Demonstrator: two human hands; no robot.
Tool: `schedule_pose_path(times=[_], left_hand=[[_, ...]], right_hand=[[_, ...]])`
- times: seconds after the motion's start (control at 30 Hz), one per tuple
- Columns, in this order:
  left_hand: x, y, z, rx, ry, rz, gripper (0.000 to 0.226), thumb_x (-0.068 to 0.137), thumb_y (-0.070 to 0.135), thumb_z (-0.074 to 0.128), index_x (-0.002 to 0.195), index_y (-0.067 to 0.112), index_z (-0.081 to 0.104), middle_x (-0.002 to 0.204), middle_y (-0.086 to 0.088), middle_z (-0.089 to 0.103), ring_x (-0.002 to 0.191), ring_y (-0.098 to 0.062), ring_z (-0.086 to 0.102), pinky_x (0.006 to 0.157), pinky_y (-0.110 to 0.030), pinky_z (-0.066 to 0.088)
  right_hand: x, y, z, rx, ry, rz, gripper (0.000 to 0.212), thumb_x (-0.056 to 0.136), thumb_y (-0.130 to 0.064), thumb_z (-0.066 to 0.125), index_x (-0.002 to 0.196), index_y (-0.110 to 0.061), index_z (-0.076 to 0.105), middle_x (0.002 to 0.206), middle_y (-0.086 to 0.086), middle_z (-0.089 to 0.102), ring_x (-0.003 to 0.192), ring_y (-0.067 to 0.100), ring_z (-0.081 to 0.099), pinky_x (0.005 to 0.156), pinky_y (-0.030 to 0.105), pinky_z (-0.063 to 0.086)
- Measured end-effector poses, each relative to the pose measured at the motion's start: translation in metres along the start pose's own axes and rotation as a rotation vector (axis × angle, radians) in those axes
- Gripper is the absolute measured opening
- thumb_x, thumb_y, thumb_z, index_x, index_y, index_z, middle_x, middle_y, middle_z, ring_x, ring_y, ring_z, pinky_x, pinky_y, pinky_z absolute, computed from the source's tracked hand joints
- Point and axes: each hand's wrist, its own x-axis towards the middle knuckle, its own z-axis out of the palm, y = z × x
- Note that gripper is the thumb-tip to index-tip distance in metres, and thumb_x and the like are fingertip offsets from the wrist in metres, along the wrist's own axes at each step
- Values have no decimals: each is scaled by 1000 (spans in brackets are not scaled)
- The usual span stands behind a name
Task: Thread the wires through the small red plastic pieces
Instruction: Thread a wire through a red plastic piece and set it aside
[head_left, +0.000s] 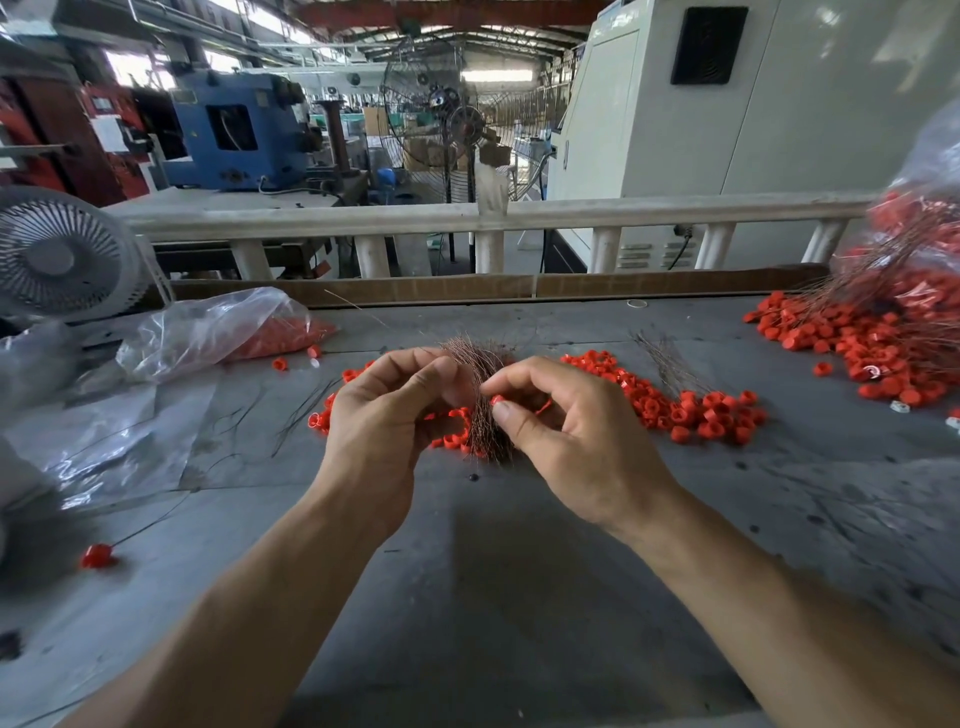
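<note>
We've got one view only, head cam, wide-angle, worn on the person, so no second view to share anything w/. It looks fwd and down over both forearms onto the grey bench (519, 571). We sit close: the left hand (387, 410) and right hand (561, 431) meet just above frame centre, pinching at the wire bundle (480, 395). Beyond that grip we see the bench's far edge, a white rail (467, 215) and the workshop floor behind. Edges bow from lens distortion: a small fan (57, 254) far left of the grip, a red heap (872, 332) far right.
</note>
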Motion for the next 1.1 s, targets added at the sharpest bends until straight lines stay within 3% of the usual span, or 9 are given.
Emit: schedule_pose_path(times=[0.13, 0.27, 0.6, 0.73, 0.83, 0.93, 1.1], left_hand=[[1, 1, -1, -8, 60, 12, 2, 88, 10, 69, 86, 11, 70, 85, -11, 72, 71, -17, 67, 64, -27, 59], [0, 0, -1, 22, 91, 8, 15, 92, 8, 68, 80, 14, 74, 84, -11, 72, 71, -17, 67, 65, -28, 58], [3, -1, -4, 87, 152, 24, 11, 94, 7, 67, 86, 12, 72, 84, -8, 75, 70, -16, 68, 60, -26, 58], [4, -1, -4, 104, 154, 4, 7, 95, 7, 66, 99, 9, 72, 84, -9, 76, 69, -17, 68, 60, -27, 59], [4, -3, -4, 183, 163, -7, 12, 98, 5, 62, 102, 7, 74, 84, -9, 76, 67, -17, 68, 59, -27, 57], [2, -2, -2, 241, 165, -1, 15, 99, 2, 60, 101, 6, 74, 82, -8, 75, 64, -16, 68, 58, -27, 57], [2, -3, -1, 334, 151, 9, 15, 98, 1, 60, 100, 5, 74, 86, -13, 75, 67, -18, 67, 58, -27, 57]], right_hand=[[0, 2, -2, -3, -21, 18, 15, 93, -11, 69, 98, -25, 74, 87, -11, 69, 82, 7, 65, 71, 15, 48], [0, 3, -1, -29, -31, 12, 17, 93, -12, 70, 98, -27, 74, 87, -14, 69, 84, 3, 65, 71, 10, 44], [1, 8, 0, -167, -22, -20, 15, 91, -17, 75, 99, -30, 73, 94, -15, 66, 91, 0, 62, 75, 5, 41], [6, 16, -10, -260, 97, 14, 14, 89, -16, 76, 100, -25, 75, 91, -14, 63, 83, -2, 58, 74, 4, 39], [12, 26, -27, -417, 224, 83, 12, 90, -16, 74, 100, -23, 75, 92, -12, 63, 78, 1, 57, 75, 15, 44], [17, 39, -54, -600, 319, 267, 11, 89, -18, 72, 97, -25, 74, 97, -5, 70, 88, 18, 66, 79, 28, 51], [17, 53, -92, -775, 304, 572, 14, 86, -19, 68, 95, -27, 75, 99, 2, 77, 94, 32, 71, 87, 42, 57]])
